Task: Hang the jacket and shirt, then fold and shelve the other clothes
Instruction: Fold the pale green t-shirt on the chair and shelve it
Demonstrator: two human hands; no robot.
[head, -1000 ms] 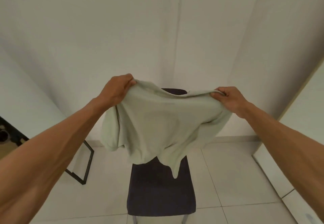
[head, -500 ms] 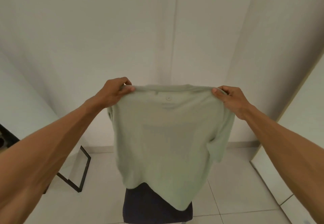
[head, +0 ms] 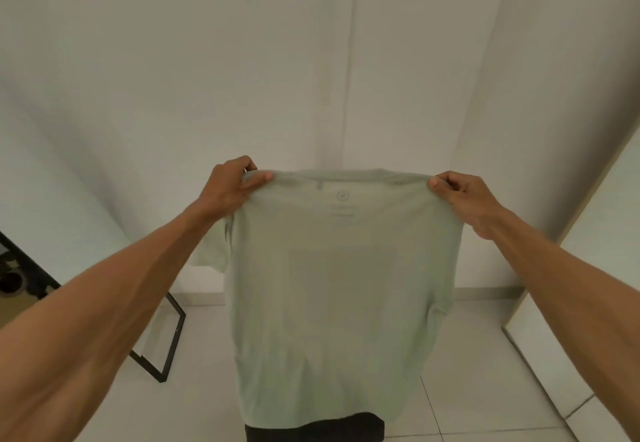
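Observation:
A pale green T-shirt (head: 339, 289) hangs flat and full length in front of me, its neck edge uppermost with a small printed label below the collar. My left hand (head: 230, 188) pinches its left shoulder and my right hand (head: 460, 195) pinches its right shoulder, both at chest height with arms stretched forward. The short sleeves droop at either side. The hem hangs just over a dark chair (head: 315, 427), which the shirt mostly hides.
A white wall (head: 242, 60) stands straight ahead above a pale tiled floor (head: 467, 389). A black metal frame leg (head: 166, 344) stands on the floor at lower left. A white cabinet side (head: 595, 268) runs along the right.
The shirt went from a bunched heap over the chair to hanging flat and straight. Both hands spread it at the shoulders and lifted it, covering most of the chair.

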